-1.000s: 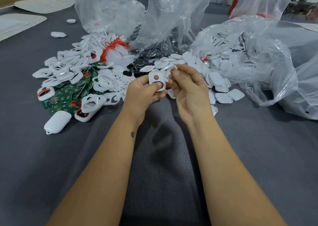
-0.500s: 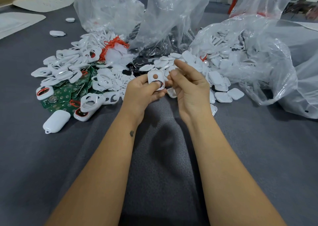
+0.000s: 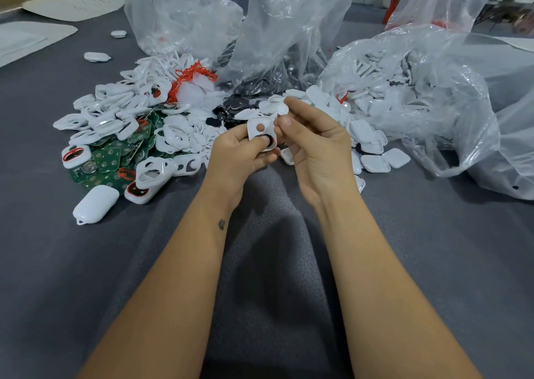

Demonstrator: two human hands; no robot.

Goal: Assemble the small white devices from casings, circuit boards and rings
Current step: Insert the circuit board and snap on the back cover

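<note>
My left hand (image 3: 237,159) grips a small white casing (image 3: 260,128) with a round hole in its face. Its thumb presses a black ring (image 3: 268,141) onto the casing's lower part. My right hand (image 3: 315,147) is just to the right. Its thumb tip touches the casing's upper right edge and its forefinger stretches out above it. Green circuit boards (image 3: 109,156) lie in a heap at the left under white open frames (image 3: 115,118). A closed white device (image 3: 96,204) lies at the heap's near edge.
Flat white lids (image 3: 375,163) spill from a clear bag (image 3: 419,89) at the right. Two more clear bags (image 3: 185,17) stand behind the heap, with red bands (image 3: 193,73) and black parts (image 3: 231,104) at their foot. Grey cloth (image 3: 433,263) covers the table.
My right forefinger has lifted off the casing and stretched out, leaving the thumb at its edge. The left thumb stays on the black ring.
</note>
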